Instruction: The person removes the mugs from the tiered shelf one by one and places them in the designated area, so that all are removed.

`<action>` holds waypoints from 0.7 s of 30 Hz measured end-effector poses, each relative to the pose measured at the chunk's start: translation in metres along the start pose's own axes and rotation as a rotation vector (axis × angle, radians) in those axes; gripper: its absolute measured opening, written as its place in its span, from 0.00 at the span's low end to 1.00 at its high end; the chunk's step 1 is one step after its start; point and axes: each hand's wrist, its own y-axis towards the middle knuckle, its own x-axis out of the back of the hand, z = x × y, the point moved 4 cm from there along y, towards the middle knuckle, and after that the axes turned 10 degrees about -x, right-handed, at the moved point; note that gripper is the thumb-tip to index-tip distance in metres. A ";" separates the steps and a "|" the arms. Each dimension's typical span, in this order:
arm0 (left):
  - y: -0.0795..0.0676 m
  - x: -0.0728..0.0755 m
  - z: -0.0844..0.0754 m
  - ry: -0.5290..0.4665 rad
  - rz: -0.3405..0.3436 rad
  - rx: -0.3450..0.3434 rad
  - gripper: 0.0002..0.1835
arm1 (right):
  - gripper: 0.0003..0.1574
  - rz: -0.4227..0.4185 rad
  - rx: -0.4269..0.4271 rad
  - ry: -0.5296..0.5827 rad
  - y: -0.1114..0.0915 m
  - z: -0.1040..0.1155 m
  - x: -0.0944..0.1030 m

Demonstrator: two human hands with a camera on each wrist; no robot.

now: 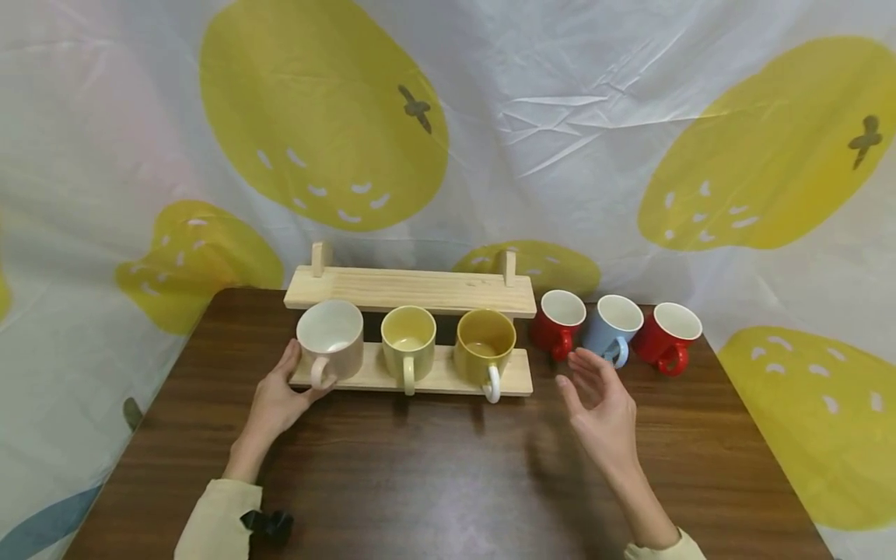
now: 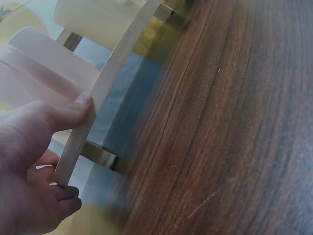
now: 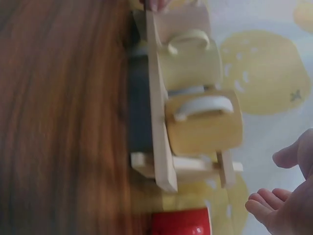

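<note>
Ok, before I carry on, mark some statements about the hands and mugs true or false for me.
1. The left hand grips the lower shelf. True.
2. The right hand holds the blue mug. False: it holds nothing.
3. The blue mug stands between two red mugs. True.
4. The mustard mug has a red handle. False: its handle is white.
5. The pale yellow mug stands on the lower shelf. True.

Room to pass lies over the desk point(image 1: 434, 474) in front of the shelf point(image 1: 413, 288); three mugs point(image 1: 408, 334) with jutting handles point(image 1: 409, 375) block its lower board point(image 1: 374, 375).
</note>
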 end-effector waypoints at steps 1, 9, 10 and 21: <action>0.000 0.000 0.000 0.002 -0.001 -0.002 0.60 | 0.29 0.014 0.005 -0.004 -0.002 0.000 -0.004; -0.003 0.000 -0.002 0.006 -0.007 -0.008 0.60 | 0.28 0.111 0.027 0.005 -0.022 -0.004 -0.040; -0.003 0.000 -0.002 0.005 -0.008 -0.007 0.60 | 0.28 0.120 0.022 0.002 -0.024 -0.004 -0.044; -0.001 0.001 0.000 0.005 -0.019 -0.009 0.59 | 0.24 0.185 -0.009 -0.006 -0.031 -0.012 -0.067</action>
